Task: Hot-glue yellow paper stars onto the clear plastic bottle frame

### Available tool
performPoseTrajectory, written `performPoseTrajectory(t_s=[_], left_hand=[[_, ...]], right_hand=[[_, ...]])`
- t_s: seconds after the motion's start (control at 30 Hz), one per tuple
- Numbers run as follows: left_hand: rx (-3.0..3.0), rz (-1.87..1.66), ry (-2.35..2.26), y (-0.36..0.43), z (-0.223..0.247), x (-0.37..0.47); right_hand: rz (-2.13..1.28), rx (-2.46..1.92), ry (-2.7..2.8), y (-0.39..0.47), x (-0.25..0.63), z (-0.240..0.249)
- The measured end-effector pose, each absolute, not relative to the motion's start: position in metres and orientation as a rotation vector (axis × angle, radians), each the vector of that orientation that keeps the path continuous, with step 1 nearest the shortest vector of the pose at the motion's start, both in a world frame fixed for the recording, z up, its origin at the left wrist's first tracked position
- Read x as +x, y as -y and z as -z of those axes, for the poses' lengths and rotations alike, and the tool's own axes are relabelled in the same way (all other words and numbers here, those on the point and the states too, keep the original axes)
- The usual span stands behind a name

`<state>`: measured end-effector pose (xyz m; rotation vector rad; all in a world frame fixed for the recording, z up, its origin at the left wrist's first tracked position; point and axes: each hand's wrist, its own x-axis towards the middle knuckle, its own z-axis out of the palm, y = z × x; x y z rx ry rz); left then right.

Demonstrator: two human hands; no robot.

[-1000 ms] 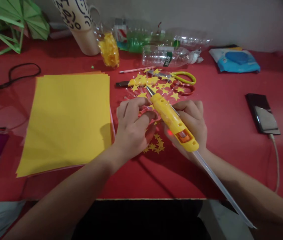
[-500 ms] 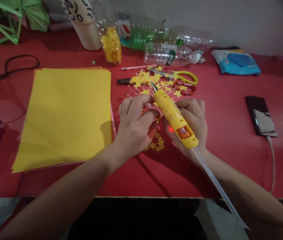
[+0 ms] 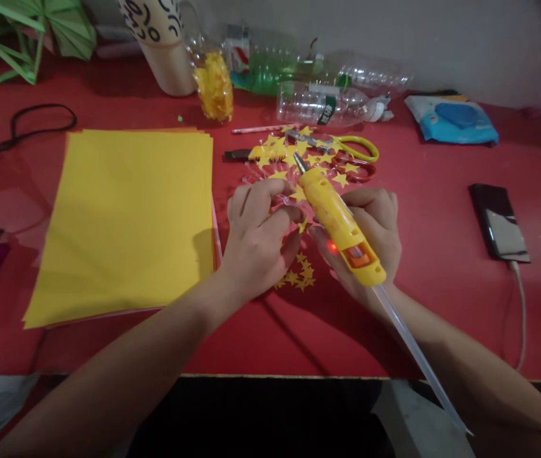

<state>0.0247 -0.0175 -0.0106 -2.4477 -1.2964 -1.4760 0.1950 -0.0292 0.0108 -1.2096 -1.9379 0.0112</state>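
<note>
My right hand (image 3: 375, 235) is closed around a yellow glue gun (image 3: 335, 219), its metal nozzle tilted up and to the left and a clear glue stick (image 3: 418, 353) trailing from its back end. Between the fingertips of my left hand (image 3: 261, 238) is a small yellow paper star (image 3: 303, 226). More yellow stars (image 3: 340, 180) lie scattered just past my hands, over thin clear plastic strips (image 3: 251, 170). Below my fingers, a curved row of small stars (image 3: 305, 273) lies on the red table.
Left of my hands is a stack of yellow paper (image 3: 132, 222). Behind the stars lie scissors (image 3: 361, 147), a yellow cutter (image 3: 261, 153) and a pencil (image 3: 256, 130). Plastic bottles (image 3: 309, 102), a tumbler (image 3: 165, 57) and a wipes pack (image 3: 452, 119) line the back. A phone (image 3: 498, 222) with a cable is at right.
My right hand and the glue gun have shifted slightly right, away from my left fingertips. The star at those fingertips now shows more clearly.
</note>
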Motion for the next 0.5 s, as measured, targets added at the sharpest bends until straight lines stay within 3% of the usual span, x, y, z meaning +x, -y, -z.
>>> performPoseTrajectory(t_s=[0.5], left_hand=[[-2.479,1.449,1.483,0.018,0.012,0.027]], right_hand=[[-0.098,-0.821,2.058,0.029,0.212,-0.011]])
